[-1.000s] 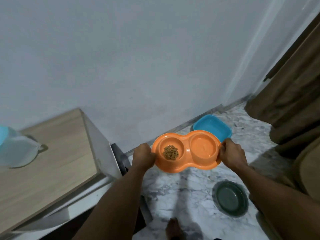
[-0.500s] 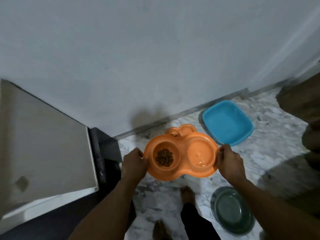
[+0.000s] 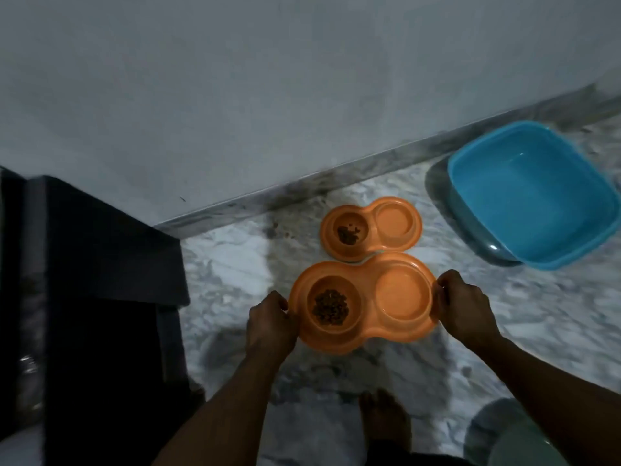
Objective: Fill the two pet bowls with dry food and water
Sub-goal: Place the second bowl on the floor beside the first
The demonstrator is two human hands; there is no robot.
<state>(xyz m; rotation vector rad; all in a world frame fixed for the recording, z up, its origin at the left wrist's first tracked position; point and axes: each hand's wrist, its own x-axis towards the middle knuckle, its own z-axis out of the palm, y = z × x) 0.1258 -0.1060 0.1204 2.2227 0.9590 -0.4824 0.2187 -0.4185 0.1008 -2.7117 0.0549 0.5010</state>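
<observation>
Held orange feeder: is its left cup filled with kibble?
Partly. A small kibble pile sits at the bottom of the feeder's left cup, well below the rim.

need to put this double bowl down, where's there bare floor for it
Bare marble floor lies left of the smaller orange double bowl, up to the dark cabinet, and under the held orange double bowl. It is crowded on the right by the blue square tub.

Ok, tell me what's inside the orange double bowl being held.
The held double bowl has a heap of dry food in its left cup. The right cup looks smooth; water cannot be confirmed. The left hand and right hand cover its ends.
</observation>
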